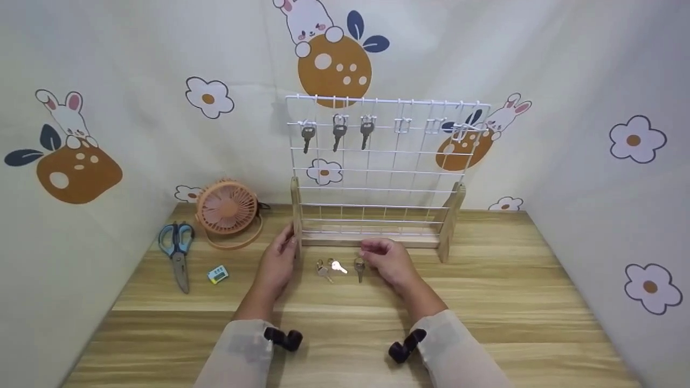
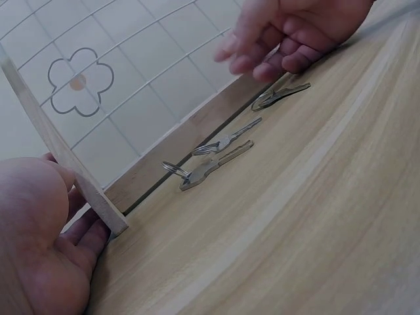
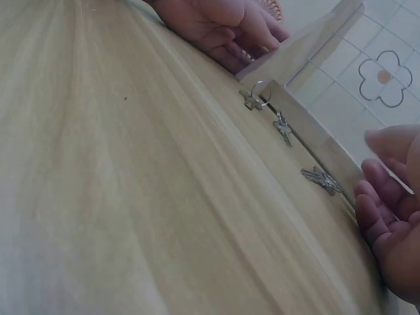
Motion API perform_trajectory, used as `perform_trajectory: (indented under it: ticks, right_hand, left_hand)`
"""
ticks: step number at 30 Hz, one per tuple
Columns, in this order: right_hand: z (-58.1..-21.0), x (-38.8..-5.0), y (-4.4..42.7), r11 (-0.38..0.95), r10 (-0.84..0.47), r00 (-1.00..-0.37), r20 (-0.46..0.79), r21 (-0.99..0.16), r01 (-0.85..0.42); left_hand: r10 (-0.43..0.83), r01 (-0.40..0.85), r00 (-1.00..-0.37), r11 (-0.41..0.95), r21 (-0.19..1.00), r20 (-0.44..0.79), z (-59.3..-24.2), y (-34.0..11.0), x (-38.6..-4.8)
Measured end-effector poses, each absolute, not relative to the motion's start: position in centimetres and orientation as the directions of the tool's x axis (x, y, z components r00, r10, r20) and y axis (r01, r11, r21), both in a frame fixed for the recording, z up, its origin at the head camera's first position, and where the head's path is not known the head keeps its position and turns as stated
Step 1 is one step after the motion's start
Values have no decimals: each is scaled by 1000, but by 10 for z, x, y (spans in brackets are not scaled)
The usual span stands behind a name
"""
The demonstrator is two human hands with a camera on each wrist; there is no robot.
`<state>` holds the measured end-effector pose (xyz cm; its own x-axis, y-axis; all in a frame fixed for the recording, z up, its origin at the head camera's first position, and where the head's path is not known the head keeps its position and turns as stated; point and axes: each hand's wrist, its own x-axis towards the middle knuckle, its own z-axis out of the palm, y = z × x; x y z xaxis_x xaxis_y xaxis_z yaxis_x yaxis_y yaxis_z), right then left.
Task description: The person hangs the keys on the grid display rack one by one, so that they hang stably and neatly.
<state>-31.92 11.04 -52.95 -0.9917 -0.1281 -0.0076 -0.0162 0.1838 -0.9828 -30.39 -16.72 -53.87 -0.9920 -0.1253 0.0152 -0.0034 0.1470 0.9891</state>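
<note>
In the head view, my left hand (image 1: 277, 264) holds the left wooden upright (image 1: 296, 215) of a white wire grid rack (image 1: 377, 188). The left wrist view shows its fingers partly hidden behind that upright. My right hand (image 1: 392, 262) hovers by the rack's bottom bar, fingers loosely bent and nothing between them. Just left of it on the table lies a key with a ring (image 1: 359, 269). Two more ringed keys, a shiny key (image 1: 338, 267) and a left key (image 1: 323, 272), lie between the hands. Three keys hang on the rack's hooks, among them a middle key (image 1: 339, 137).
To the right of the hanging keys are hooks (image 1: 402, 126) without keys. On the left stand an orange fan (image 1: 227, 207), scissors (image 1: 179, 258) with blue handles, and a small light-blue timer (image 1: 218, 274). A printed curtain (image 1: 582, 81) surrounds the wooden table (image 1: 512, 302).
</note>
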Motion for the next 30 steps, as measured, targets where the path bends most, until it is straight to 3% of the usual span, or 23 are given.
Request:
perform_trajectory:
  ticks: [6,13,20,30]
  right_hand:
    - [-534,-318,111,378,-200,-979,42,-918,-117]
    - [-535,-315,110,490,-259,-963,69,-850,-193]
    - [-533,-313,109,537,-252,-966,62,-822,-193]
    - [-532,-314,108,499,-255,-966,49,-849,-175]
  left_hand:
    - [-125,-13,-992,190,982,11,-539,-169,-304]
    - [-124,-31,-992,212,977,-5,-540,-169,-303]
    - [-124,-20,-992,215,976,7,-540,-168,-304]
    - [-130,-27,-992,212,977,0,-537,-169,-303]
